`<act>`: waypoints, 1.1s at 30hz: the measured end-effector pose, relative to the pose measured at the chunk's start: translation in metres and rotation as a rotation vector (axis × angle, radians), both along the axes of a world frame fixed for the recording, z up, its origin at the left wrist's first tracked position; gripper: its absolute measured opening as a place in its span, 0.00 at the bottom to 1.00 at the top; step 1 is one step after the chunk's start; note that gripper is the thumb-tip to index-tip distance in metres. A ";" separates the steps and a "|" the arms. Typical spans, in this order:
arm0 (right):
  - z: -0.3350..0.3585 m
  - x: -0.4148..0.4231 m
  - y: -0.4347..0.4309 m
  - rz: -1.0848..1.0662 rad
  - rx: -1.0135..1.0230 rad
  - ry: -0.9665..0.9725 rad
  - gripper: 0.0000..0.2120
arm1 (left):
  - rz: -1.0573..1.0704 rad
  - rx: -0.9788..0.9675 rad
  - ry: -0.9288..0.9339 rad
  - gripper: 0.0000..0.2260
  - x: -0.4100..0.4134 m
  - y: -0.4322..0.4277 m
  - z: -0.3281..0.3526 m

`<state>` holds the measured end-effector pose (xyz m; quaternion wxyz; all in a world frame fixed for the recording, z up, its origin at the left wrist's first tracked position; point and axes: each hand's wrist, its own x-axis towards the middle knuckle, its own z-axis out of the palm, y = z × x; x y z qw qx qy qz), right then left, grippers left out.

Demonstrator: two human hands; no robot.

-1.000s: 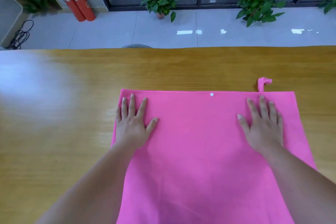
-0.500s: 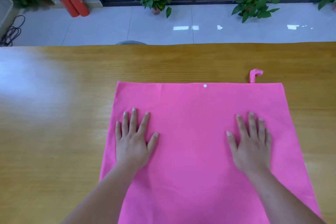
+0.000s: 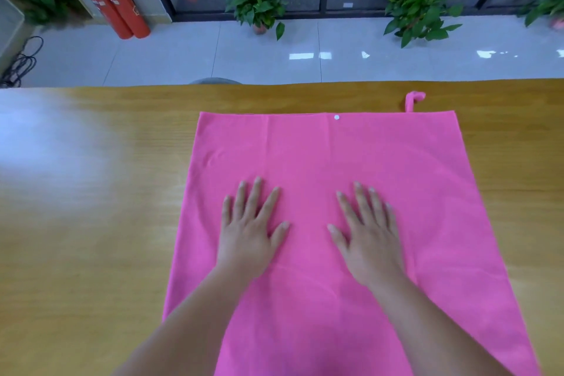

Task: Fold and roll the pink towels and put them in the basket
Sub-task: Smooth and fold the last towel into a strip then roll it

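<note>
- Setting: wooden tabletop (image 3: 91,223), with tiled floor and potted plants (image 3: 256,3) beyond it.
- Fingers (image 3: 254,195): straight and spread, gripping nothing, pressed flat on the cloth.
- Your left hand (image 3: 247,235) and right hand (image 3: 370,241): palms down, side by side, likely smoothing before the fold.
- Pink towel (image 3: 335,156): spread flat on the tabletop, hanging loop (image 3: 413,99) at its far edge.
- Basket: not in view.

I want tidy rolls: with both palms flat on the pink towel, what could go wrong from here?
The hanging loop at the far corner of the pink towel may poke from the roll. Creases near its far edge could get folded in. The left hand and right hand press its middle; edges may skew.
</note>
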<state>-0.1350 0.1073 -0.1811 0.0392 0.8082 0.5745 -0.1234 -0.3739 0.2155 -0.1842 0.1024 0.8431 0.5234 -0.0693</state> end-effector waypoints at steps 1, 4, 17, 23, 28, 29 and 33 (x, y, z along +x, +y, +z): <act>-0.001 0.014 -0.015 -0.106 0.002 -0.011 0.34 | 0.067 0.019 0.005 0.33 -0.021 -0.004 -0.002; -0.001 0.061 -0.028 -0.264 -0.010 -0.064 0.36 | 0.142 0.047 0.016 0.34 -0.047 0.009 -0.004; 0.006 -0.006 0.032 0.061 0.023 0.023 0.33 | -0.080 -0.037 -0.002 0.32 0.041 0.001 0.003; -0.002 0.070 -0.003 -0.207 -0.017 -0.059 0.35 | 0.090 0.033 0.037 0.33 -0.031 0.016 -0.007; 0.002 0.093 0.049 -0.226 -0.006 -0.019 0.35 | 0.097 -0.013 0.079 0.35 0.014 0.059 -0.002; 0.007 0.082 0.056 -0.225 0.009 -0.028 0.35 | 0.080 -0.012 0.068 0.34 0.025 0.057 0.001; 0.010 -0.006 0.029 0.083 0.047 0.014 0.33 | -0.090 -0.009 -0.040 0.31 0.035 -0.005 0.000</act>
